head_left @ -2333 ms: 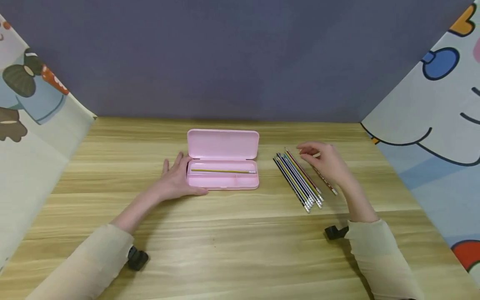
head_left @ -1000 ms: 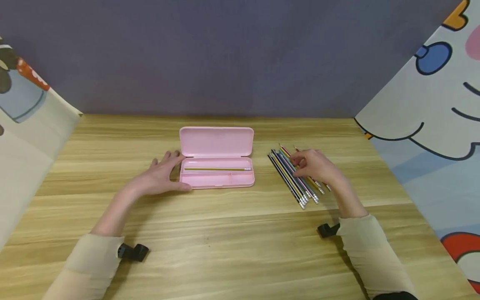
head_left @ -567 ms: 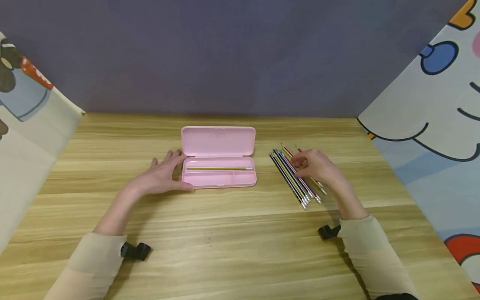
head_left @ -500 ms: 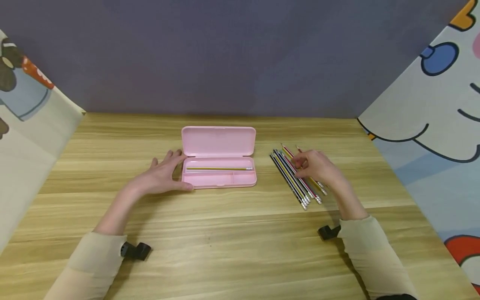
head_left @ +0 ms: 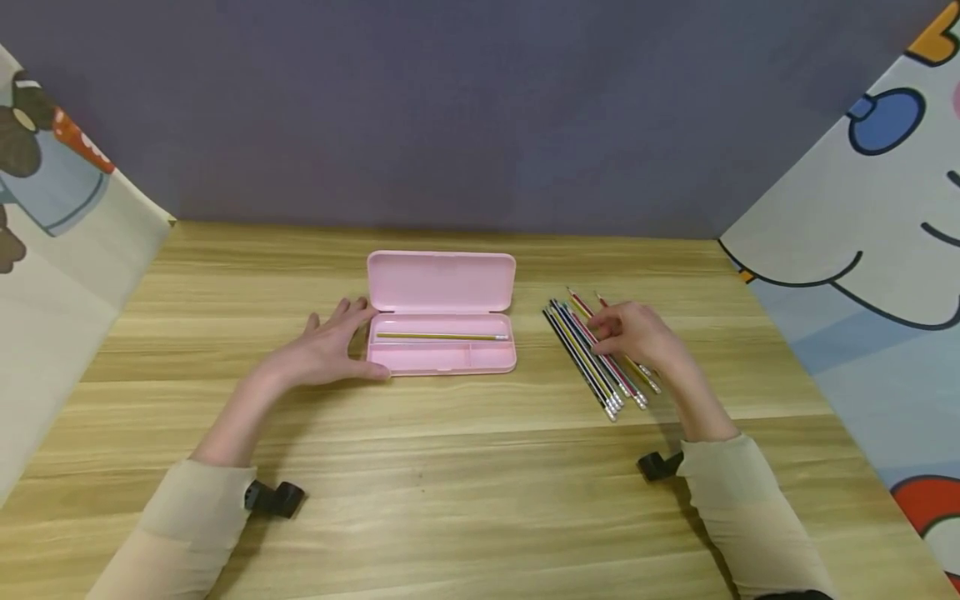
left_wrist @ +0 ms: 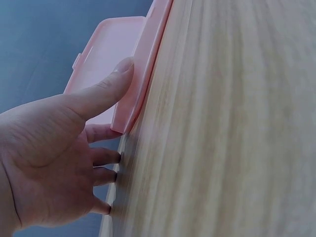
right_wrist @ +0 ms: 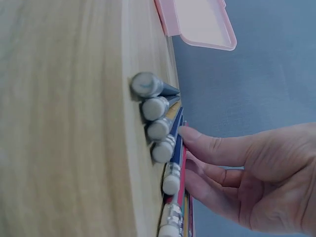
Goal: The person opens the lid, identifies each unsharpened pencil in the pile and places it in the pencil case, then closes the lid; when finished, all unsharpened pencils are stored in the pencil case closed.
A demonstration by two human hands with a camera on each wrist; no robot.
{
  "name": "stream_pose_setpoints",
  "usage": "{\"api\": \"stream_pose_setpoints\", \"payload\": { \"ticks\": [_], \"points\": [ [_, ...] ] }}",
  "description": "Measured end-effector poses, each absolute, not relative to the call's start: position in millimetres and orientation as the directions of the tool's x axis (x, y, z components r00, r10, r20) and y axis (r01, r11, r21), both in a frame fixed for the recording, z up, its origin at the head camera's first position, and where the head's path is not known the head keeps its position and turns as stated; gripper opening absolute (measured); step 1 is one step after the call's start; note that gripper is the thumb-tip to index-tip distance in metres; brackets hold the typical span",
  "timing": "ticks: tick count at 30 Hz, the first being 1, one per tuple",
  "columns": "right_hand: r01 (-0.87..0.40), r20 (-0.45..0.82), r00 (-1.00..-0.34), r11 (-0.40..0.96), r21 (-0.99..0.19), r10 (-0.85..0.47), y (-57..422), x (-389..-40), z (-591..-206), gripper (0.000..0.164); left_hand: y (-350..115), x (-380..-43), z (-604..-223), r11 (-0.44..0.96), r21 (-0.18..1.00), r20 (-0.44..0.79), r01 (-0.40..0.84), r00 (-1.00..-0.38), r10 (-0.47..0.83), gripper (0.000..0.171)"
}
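The lidded pink pencil case (head_left: 495, 357) lies with its lid raised, and one yellow-striped pencil (head_left: 442, 337) rests in its back compartment. My left hand (head_left: 322, 350) spans the case's left end. In the left wrist view its thumb lies along the front wall, the index finger is at the side and the other fingers are spread on the table. My right hand (head_left: 637, 337) is over the pile of pencils (head_left: 581, 358), thumb and curled fingers at a red pencil (right_wrist: 182, 180) among them. The exact fingertip contact is partly hidden.
The wood-grain table (head_left: 450, 483) ends at a dark grey backdrop (head_left: 450, 117). Cartoon-printed panels stand to the left and right (head_left: 885, 208). Another red pencil (head_left: 602, 298) pokes out behind the right hand, partly covered by it.
My right hand has come left and down from the pile's right side onto the pencils, and some have shifted. Over the last half second both hands hardly move. My left hand stays at the case.
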State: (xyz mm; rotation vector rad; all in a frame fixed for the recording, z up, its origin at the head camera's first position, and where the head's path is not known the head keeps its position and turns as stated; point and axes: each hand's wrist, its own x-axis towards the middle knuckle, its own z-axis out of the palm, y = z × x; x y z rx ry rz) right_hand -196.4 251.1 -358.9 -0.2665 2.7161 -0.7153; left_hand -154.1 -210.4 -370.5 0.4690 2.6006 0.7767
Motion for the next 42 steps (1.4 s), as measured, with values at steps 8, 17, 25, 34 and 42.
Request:
{"api": "stream_pose_setpoints", "payload": {
  "ticks": [8,17,25,34,42],
  "points": [
    [0.035,-0.350,-0.921,0.859,-0.511,-0.170,251,-195,-358,0.032,-209,-154,-369,0.792,0.577,-0.266,0.201,-0.870,0.415,0.108],
    [0.106,-0.398,-0.909,0.852,-0.512,-0.126,252,-196,-357,0.031,-211,-154,-370,0.796,0.571,-0.265,0.201,-0.872,0.411,0.107],
    [0.052,-0.307,-0.937,0.800,-0.598,-0.168,258,-194,-348,0.028,-210,-154,-369,0.792,0.575,-0.262,0.206,-0.870,0.417,0.107],
    [-0.314,0.179,-0.946,0.626,-0.714,-0.270,221,-195,-324,0.023,-209,-152,-368,0.780,0.593,-0.262,0.199,-0.868,0.421,0.107],
    [-0.566,0.356,-0.813,0.480,-0.670,-0.461,135,-211,-324,0.019,-208,-151,-363,0.776,0.598,-0.259,0.202,-0.867,0.425,0.105]
  ]
}}
